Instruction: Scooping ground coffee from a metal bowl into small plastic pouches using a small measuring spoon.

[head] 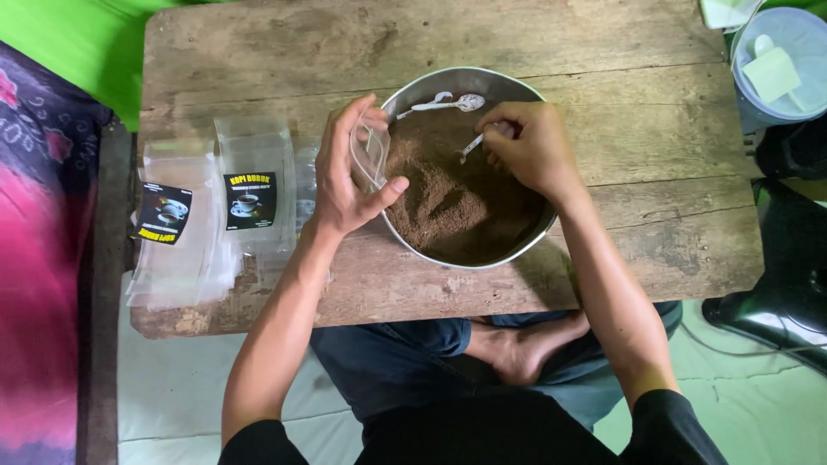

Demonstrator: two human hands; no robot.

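A low wooden table (258, 52) occupies the centre of the view. Its planks are weathered, grey-brown and marked with dark stains and cracks. Bright green material (77, 43) lies beyond its upper-left corner. A patterned cloth (39, 258) in pink, purple and dark tones runs along the left edge. The floor covering (164, 387) below the table is pale and slightly creased. A black object (788, 284) stands at the right edge, with a pale blue lidded container (805, 34) above it. Lighting is soft and even.
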